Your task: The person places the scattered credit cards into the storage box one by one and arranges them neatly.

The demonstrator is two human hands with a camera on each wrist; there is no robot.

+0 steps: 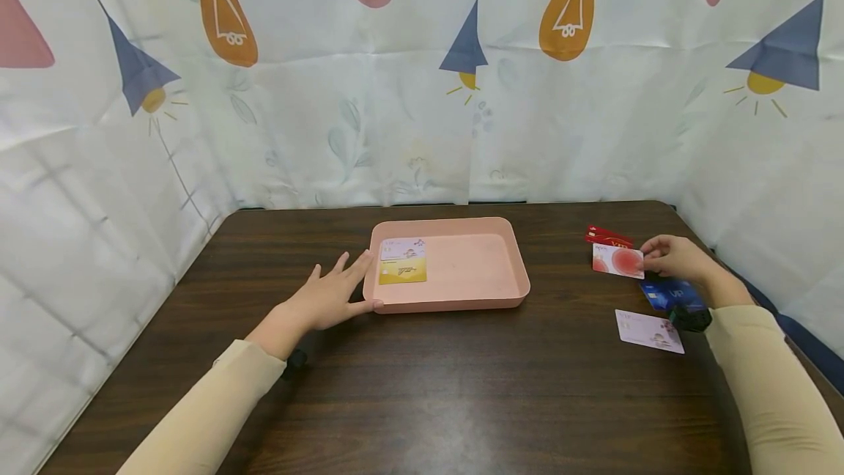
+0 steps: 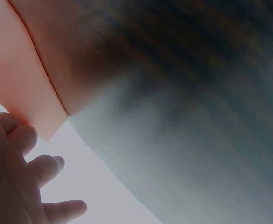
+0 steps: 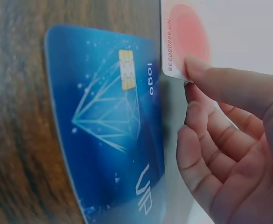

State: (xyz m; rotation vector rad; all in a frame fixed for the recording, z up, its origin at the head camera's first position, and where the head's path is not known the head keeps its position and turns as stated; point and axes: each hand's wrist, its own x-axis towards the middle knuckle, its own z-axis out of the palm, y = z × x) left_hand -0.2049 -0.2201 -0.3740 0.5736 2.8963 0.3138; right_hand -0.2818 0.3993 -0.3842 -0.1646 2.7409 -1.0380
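Head view: corner pinch on a card, slip is the main risk

Right hand [image 1: 675, 259] pinches the white card with red circles [image 1: 617, 261] at one end, thumb on the face, forefinger behind. Card is at the right of the table [image 1: 422, 394], overlapping the red VIP card [image 1: 608, 234] in view; can't tell if they touch, or if the red is one card or two. End hold gives little control: card could pivot or drop if the thumb eases. Carried low, it could drag the red along.

Blue VIP card [image 3: 106, 121] lies just beside the curled fingers; a low knuckle could shove it. Black wrist device [image 1: 689, 319] is by the right end of the lilac VIP card [image 1: 646, 330]; could knock it askew.

Left hand [image 1: 330, 295] is spread at the left rim of the pink tray [image 1: 475, 266], gripping nothing. Push too hard and the tray could slide. Inside, pale card [image 1: 402, 248] and yellow card [image 1: 402, 272] sit together at left, overlap unclear; a jolt could shift both.
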